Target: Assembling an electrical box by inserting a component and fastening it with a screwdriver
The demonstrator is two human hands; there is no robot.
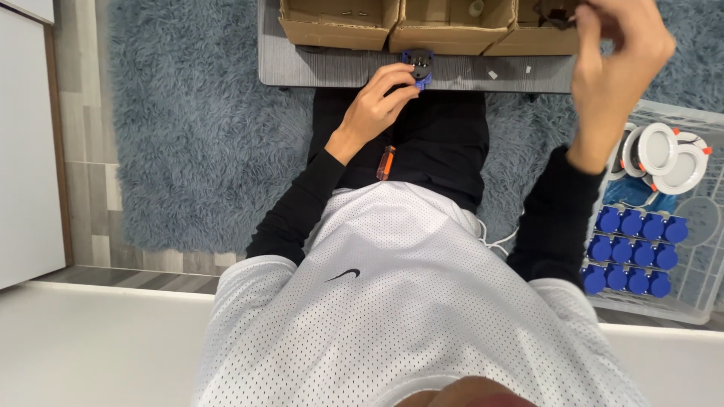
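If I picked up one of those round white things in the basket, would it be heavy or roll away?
Probably light: each round white fitting looks like thin plastic. It might roll if set on its circular rim, but lying flat it should stay. Its small orange clips look like they could snag in the white wire basket.

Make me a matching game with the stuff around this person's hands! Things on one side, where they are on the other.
Things:
1. small blue plastic socket part
2. orange-handled tool
3. round white lamp fittings
4. brown cardboard boxes

Places:
A. on the person's lap
B. along the far side of the grey table
C. under the left hand
D. in the white wire basket

Pairs: 1-C, 2-A, 3-D, 4-B
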